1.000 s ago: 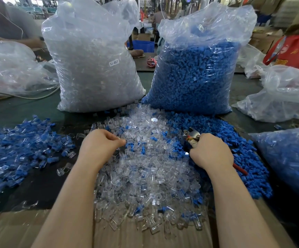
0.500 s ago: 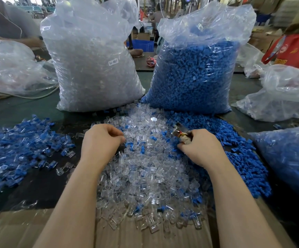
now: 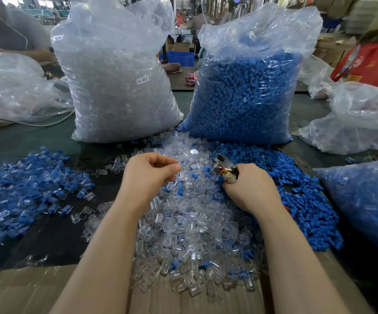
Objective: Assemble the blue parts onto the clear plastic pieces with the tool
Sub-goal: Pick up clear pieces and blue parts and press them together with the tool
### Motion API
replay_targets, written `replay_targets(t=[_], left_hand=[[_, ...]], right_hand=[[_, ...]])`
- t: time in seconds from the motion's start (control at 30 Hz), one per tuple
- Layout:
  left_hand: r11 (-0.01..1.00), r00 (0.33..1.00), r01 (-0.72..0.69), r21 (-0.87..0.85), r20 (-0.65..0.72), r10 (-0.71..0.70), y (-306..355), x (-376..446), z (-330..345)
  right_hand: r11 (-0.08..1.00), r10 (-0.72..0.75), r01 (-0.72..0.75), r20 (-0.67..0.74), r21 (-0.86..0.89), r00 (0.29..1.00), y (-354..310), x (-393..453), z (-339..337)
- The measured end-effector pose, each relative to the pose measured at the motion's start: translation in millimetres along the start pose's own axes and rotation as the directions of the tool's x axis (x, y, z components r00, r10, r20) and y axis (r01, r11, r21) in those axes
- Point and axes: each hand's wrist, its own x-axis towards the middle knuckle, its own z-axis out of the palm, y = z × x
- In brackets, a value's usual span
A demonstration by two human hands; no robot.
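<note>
A heap of clear plastic pieces (image 3: 190, 223) lies in front of me, with a few blue parts mixed in. Loose blue parts (image 3: 296, 189) spread along its right side. My left hand (image 3: 149, 175) hovers over the heap's far left with fingers curled and thumb against them. It seems to pinch a clear piece, which is hard to pick out against the heap. My right hand (image 3: 251, 189) grips the pliers (image 3: 225, 165), whose metal jaws point up and left over the heap. A pile of assembled blue-and-clear pieces (image 3: 25, 189) lies at the left.
Two tall bags stand behind the heap, one of clear pieces (image 3: 115, 75) and one of blue parts (image 3: 247, 94). More plastic bags (image 3: 364, 200) crowd the right side and the far left (image 3: 13, 87). Cardboard (image 3: 25, 291) covers the near table edge.
My left hand has lifted off the clear heap and curled its fingers. My right hand has slid left out of the blue parts, bringing the pliers over the heap.
</note>
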Motion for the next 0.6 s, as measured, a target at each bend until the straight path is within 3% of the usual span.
replay_targets(t=[0.1,0.23,0.43,0.6], left_hand=[[0.999,1.000,-0.005,-0.052,0.021,0.006,2,-3,7],[0.990,0.999,0.022,-0.137,0.046,-0.016,5,-5,14],[0.965,0.998,0.043,-0.258,0.058,-0.029,12,-11,21],[0.962,0.999,0.021,-0.272,0.051,-0.007,16,-14,28]], right_hand=[[0.999,0.011,-0.009,-0.034,0.046,0.999,-2,-1,0],[0.966,0.023,0.000,-0.086,0.258,0.996,-6,0,-5],[0.766,-0.080,0.156,-0.149,0.624,0.986,-18,-7,-8],[0.714,-0.119,0.222,-0.198,0.664,0.973,-28,-11,-9]])
